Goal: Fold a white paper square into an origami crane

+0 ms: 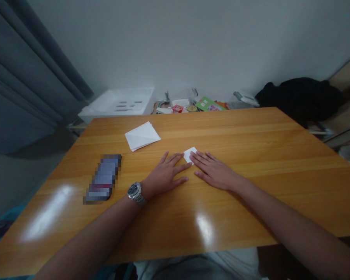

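Lying flat on the desk (251,147), the small white paper (189,153) has a bare hand on either side. The left hand (165,175) comes in from the left of the small paper, palm down and fingers spread wide, its foremost fingertips at the paper's left and near edges; whether they press on it or only rest just beside it, I cannot tell. The right hand (217,173) comes from the paper's right, also palm down, its fingers straight and closer together, tips laid over the paper's right part, thumb held apart on the near side. Neither hand is closed around anything. A metal watch (135,191) is on the left wrist, left of the small paper. Beyond the paper and to its left lie larger white sheets (142,136), stacked a little unevenly. Farther left of the paper, slightly nearer the person, is a phone (105,179), pixelated. Well beyond the paper are a white slotted tray (105,103) to its left, a green booklet (209,104) slightly to its right and dark cloth (300,97) far to its right
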### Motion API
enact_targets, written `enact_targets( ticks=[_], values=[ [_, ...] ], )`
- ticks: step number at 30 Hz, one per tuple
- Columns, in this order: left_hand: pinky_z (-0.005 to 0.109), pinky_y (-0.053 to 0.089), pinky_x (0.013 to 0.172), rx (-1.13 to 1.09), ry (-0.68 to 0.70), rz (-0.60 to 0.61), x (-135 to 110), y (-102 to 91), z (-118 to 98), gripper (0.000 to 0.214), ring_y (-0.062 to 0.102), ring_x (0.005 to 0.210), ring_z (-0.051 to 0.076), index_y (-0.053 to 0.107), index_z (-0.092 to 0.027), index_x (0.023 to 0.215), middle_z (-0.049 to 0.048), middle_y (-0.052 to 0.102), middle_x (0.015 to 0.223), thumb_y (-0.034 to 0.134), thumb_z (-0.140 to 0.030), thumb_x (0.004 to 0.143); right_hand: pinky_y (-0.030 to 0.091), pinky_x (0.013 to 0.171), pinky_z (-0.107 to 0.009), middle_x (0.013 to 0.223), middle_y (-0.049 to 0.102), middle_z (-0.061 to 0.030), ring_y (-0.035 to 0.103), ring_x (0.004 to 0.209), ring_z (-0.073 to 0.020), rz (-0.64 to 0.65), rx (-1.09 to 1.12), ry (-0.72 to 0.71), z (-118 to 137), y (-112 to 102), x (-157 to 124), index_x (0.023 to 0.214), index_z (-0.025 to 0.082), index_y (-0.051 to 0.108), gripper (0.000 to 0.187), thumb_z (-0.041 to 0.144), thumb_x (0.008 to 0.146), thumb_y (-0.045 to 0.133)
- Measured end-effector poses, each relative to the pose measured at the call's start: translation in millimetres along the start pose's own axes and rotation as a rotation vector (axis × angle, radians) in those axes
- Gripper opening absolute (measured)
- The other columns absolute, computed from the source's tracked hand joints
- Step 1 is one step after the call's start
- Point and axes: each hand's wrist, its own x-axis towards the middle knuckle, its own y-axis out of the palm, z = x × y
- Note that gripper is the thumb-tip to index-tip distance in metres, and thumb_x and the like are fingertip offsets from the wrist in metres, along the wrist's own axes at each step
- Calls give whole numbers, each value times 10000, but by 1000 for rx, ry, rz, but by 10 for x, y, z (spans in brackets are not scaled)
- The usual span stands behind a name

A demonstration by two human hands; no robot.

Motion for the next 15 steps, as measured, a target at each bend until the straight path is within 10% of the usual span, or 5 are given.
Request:
enact_targets(
  ticks=[15],
  values=[
    [444,381,1099,-57,45,-125,106,16,-1,320,567,1091,227,600,-213,1286,81,641,1153,497,-326,1005,449,1111,-468,1414,588,-144,550,1310,-270,-183,84,-40,-44,16,64,1348,184,613,389,332,1008,497]
  ],
)
